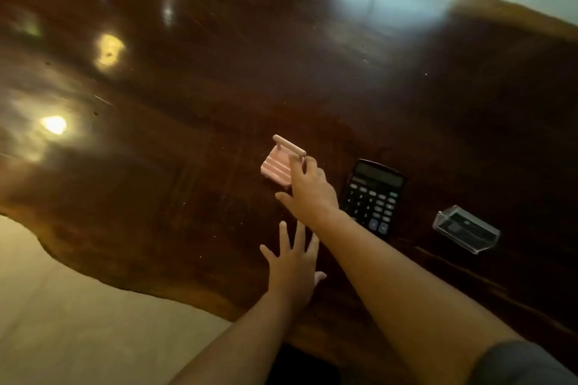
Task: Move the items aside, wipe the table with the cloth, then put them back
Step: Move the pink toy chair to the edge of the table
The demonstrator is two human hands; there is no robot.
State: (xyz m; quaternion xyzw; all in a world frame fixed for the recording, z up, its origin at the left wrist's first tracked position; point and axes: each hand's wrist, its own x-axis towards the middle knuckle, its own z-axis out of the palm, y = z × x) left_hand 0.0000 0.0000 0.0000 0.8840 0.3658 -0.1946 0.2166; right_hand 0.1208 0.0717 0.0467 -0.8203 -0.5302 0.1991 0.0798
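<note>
A small pink stand (276, 166) with a wooden bar across its top sits on the dark glossy wooden table (194, 97). My right hand (308, 191) reaches to its right side, fingertips touching the stand near the bar, thumb spread out to the left. My left hand (292, 262) hovers flat with fingers spread, just in front of the right hand, holding nothing. A black calculator (372, 195) lies right of my right wrist. Further right lies a clear plastic card holder (466, 228). No cloth is in view.
The table's wavy front edge (93, 272) runs along the lower left, with pale floor (62, 322) beyond it. Lamp reflections shine on the left part of the top. The far edge (500, 3) runs across the upper right.
</note>
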